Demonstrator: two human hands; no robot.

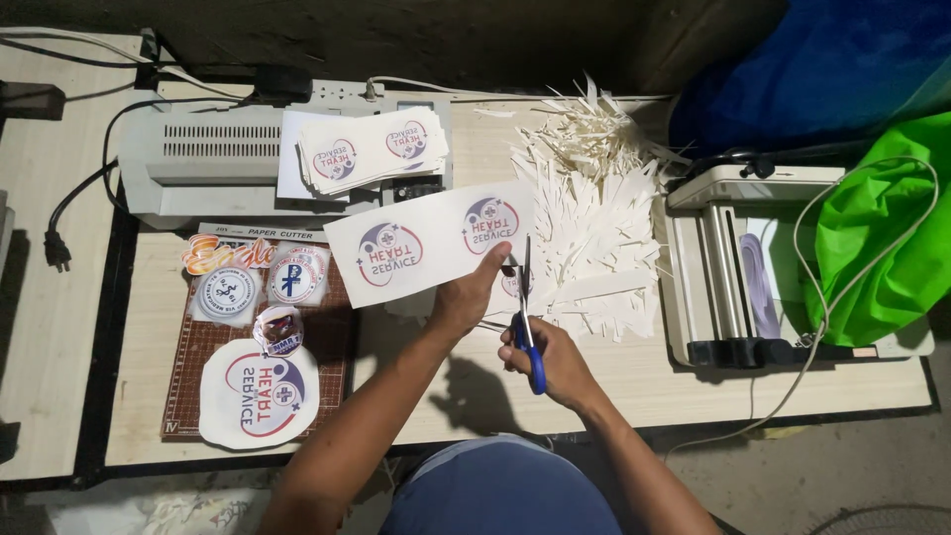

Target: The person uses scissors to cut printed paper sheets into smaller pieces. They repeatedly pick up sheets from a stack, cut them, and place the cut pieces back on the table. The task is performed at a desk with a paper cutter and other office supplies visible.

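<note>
Left hand [466, 292] pinches with thumb raised, forearm angled inward; right hand [547, 359] curls shut, fingers looped, wrist bent.

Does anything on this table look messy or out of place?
Yes. A loose heap of white paper offcuts sprawls across the table beside the machine on the right, some strips sticking up. A stack of printed sheets lies askew on top of the grey machine. The left hand holds a printed sheet; the right hand holds scissors.

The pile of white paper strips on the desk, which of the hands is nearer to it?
Right. The right hand works blue-handled scissors just below the strip pile; the left hand pinches the printed sheet farther left.
</note>
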